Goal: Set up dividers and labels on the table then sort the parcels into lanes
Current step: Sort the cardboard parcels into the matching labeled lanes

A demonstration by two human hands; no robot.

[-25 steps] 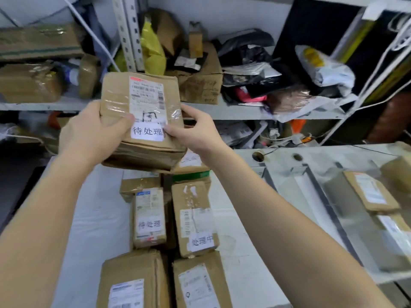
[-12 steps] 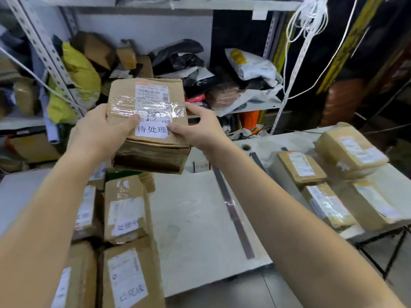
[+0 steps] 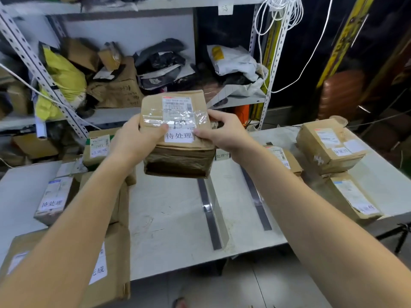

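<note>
1. Gripping the taped brown parcel from both sides: left hand and right hand, fingers closed on it.
2. Hovering over the table, the empty lane lying directly below, left of the dividers.

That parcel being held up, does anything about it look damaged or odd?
Yes. The held parcel looks battered: its near side is crumpled and bulging under wrinkled clear tape. Its white label is flat and readable. Both hands, left and right, grip its sides.
</note>
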